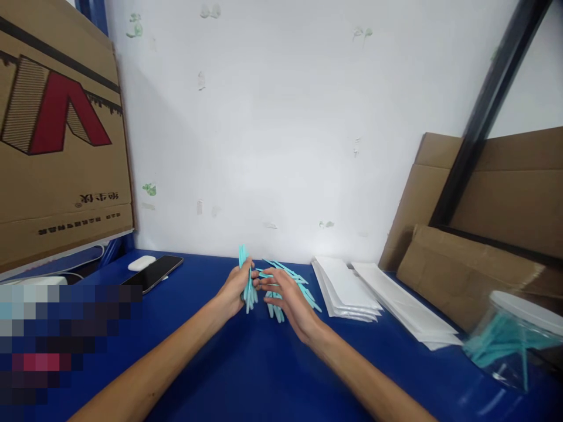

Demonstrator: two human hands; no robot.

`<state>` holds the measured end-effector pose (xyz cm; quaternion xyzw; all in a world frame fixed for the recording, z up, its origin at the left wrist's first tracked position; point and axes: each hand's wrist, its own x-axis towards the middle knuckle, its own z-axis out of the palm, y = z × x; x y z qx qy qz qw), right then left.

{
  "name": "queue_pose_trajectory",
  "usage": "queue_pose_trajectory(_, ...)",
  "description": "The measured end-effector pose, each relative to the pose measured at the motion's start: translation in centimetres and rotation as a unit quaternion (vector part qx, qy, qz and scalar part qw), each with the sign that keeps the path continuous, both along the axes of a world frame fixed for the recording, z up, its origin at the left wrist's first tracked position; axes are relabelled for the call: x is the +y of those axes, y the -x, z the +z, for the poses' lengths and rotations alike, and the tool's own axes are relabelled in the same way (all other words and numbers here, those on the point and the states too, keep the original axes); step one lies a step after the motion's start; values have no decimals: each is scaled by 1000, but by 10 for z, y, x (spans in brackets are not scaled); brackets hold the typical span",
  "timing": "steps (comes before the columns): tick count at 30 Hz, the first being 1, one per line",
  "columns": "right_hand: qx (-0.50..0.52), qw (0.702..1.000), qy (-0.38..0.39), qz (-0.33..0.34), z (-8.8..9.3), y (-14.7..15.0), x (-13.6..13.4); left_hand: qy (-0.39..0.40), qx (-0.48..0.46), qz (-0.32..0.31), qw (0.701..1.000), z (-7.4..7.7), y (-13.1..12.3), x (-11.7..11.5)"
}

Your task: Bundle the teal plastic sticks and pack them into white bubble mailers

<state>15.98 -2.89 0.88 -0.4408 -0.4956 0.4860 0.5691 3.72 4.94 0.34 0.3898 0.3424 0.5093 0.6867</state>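
My left hand [237,288] is closed around a bunch of thin turquoise sticks [249,296], held nearly upright with wider rounded ends at the bottom. Just to its right is my right hand [285,293], its fingers apart and slightly curled, fingertips close to the bunch. Beneath and behind the right hand, more loose turquoise sticks [311,298] lie fanned out on the blue tabletop [229,375]. Part of this pile is hidden by the right hand. What exactly the sticks are for cannot be made out.
Two stacks of white paper sleeves, one nearer [345,290] and one farther right [404,305], lie beside the pile. A clear lidded jar [505,346] holds more turquoise sticks. A phone [156,274] and a white case [141,263] lie left. Cardboard boxes [65,176] flank the white wall.
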Motion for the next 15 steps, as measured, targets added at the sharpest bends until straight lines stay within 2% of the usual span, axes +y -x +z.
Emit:
queue_pose_trajectory(3,187,980,67,25,-2,7,-4,-16,-25,42,999,12,4,-3)
queue_pose_trajectory(7,295,945,138,28,-15,22,-1,-72,-58,99,991,22,2,-15)
queue_pose_trajectory(11,292,943,158,18,-25,40,5,-154,18,159,975,21,-10,-37)
queue_pose_trajectory(15,249,959,133,7,-21,42,11,-219,79,178,956,13,-27,-62)
